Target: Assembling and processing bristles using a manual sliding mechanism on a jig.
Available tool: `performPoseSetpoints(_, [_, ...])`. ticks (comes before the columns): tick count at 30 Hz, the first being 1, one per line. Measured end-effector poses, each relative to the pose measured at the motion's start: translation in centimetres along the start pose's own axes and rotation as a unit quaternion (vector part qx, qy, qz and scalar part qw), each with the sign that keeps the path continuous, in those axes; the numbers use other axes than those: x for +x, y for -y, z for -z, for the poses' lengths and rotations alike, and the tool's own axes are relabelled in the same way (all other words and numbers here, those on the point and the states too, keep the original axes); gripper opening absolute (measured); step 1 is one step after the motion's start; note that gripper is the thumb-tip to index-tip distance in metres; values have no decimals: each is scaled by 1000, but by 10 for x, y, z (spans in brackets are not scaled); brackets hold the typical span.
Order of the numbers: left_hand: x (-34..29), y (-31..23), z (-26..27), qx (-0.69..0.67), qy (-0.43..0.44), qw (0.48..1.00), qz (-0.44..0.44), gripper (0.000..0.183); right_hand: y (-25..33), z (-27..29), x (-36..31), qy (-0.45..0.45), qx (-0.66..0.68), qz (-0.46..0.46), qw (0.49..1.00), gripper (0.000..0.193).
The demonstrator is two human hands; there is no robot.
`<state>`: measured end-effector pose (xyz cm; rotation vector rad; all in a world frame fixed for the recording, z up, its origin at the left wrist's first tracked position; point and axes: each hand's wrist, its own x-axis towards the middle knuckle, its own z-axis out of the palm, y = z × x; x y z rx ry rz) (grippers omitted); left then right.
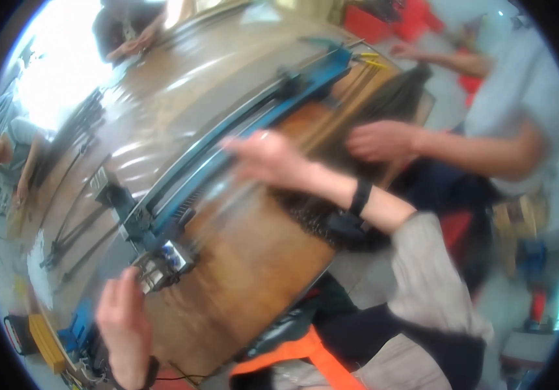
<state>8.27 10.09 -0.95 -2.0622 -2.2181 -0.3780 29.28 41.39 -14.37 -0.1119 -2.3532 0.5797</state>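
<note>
My left hand (123, 318) is at the lower left, fingers stretched upward, with nothing visible in it. Just beyond its fingertips sits a small metal clamp-like fixture (156, 270) with a shiny part on it. From this fixture a long blue rail (227, 146) runs away to the far right across the table. My right hand (269, 158), with a black band on the wrist, hovers over or beside the rail's middle. Motion smears its fingers, so whether they hold anything is unclear. A dark block-shaped mechanism (133, 221) is mounted on the rail's near end.
A brown wooden tabletop (260, 260) lies below the rail. Long dark rods (78, 227) rest on the table's left part. Close by on the right, a co-worker's hand (380, 141) reaches over dark material. Other people are at the far side and left. A yellow bar (46, 343) lies lower left.
</note>
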Motion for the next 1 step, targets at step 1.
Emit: performPoseSetpoints(1, [7, 11, 9, 49, -24, 999, 1, 34, -40, 12, -17, 38, 77, -163, 983, 57])
